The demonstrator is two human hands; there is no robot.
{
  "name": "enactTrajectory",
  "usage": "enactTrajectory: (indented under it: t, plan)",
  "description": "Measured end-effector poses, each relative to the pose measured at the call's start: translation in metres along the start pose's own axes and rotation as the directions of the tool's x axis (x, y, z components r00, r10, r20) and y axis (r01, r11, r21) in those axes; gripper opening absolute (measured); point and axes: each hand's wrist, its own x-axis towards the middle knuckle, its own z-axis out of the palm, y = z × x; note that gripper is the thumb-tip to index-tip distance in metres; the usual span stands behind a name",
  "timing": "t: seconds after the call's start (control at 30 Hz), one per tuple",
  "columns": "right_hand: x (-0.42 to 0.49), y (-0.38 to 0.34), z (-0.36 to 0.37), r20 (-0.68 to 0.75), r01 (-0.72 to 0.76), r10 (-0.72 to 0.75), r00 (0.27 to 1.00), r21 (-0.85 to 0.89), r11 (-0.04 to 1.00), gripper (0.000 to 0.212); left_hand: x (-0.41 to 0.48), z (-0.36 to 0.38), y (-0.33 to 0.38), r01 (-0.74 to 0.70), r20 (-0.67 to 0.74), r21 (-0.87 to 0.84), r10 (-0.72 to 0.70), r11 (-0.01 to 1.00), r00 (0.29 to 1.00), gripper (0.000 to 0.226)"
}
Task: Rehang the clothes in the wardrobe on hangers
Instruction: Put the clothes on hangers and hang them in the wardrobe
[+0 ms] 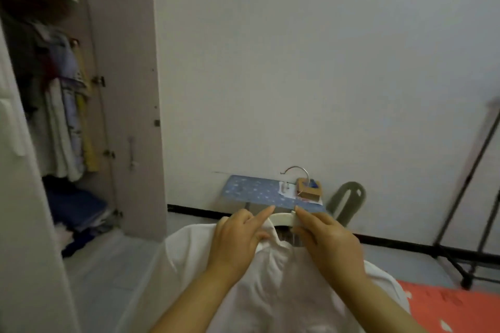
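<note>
Nearest: white garment (270,284), draped low at centre, shoulders spread, collar bunched at the top. On the collar: left hand (238,238), fingers closed in a pinch on the fabric, forefinger stretched out along the hanger arm. Beside it: right hand (328,240), fingers curled and gripping the white hanger (284,217) near its neck; whether cloth is also caught in that grip cannot be told. Hanger partly inside the collar, one pale arm exposed between the hands, metal hook (296,171) standing up beyond. Lower right: red patterned cloth (454,305), flat. Behind the hands: blue board (259,192) with pale specks, a small brown box (309,190) on its right end; a grey-green padded shape (347,201) leaning at the wall. Right: black rack (473,197), angled, bare as far as visible. Far left: open wardrobe (127,89), hung clothes (67,121) on the rail, folded dark-blue pile (78,211) below, red item on the top shelf. Progress, as judged: several garments already hung; this one mid-fitting, collar not yet settled over the hanger; carrying to the rail and hooking on yet to come; blurred pile below possibly also awaiting hangers.
</note>
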Motion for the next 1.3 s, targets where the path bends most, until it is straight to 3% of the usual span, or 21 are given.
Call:
enactTrajectory:
  t: [0.1,0.2,0.27,0.47,0.67,0.87,1.23,1.3]
  plan:
    - [0.048,0.003,0.052,0.116,0.014,-0.026,0.993,0.103,0.995,0.05,0.035,-0.012,-0.039,0.075,-0.051,0.114,-0.069,0.991,0.996,0.047]
    - [0.089,0.006,0.107,0.203,0.039,-0.073,0.977,0.166,0.985,0.044,0.06,-0.027,-0.08,0.155,-0.118,0.205,-0.133,0.966,0.984,0.045]
    - [0.116,-0.002,0.146,0.187,0.067,-0.126,0.974,0.295,0.953,0.041,0.073,-0.035,-0.113,0.238,-0.139,0.258,-0.207,0.936,0.968,0.045]
    - [0.195,-0.046,0.245,0.131,0.2,-0.259,0.957,0.349,0.916,0.038,0.113,-0.044,-0.218,0.384,-0.198,0.348,-0.333,0.856,0.922,0.047]
    - [0.277,-0.088,0.346,0.105,0.289,-0.349,0.931,0.372,0.882,0.034,0.164,-0.051,-0.336,0.447,-0.282,0.33,-0.365,0.831,0.887,0.046]
    - [0.357,-0.129,0.426,-0.01,0.373,-0.403,0.915,0.405,0.835,0.041,0.22,-0.075,-0.43,0.467,-0.354,0.3,-0.357,0.832,0.864,0.046]
    - [0.492,-0.216,0.608,-0.093,0.509,-0.546,0.833,0.517,0.688,0.034,0.296,-0.116,-0.602,0.651,-0.54,0.352,-0.422,0.672,0.728,0.046]
    - [0.521,-0.236,0.639,-0.04,0.507,-0.588,0.808,0.556,0.659,0.032,0.31,-0.128,-0.63,0.691,-0.567,0.354,-0.443,0.63,0.695,0.045]
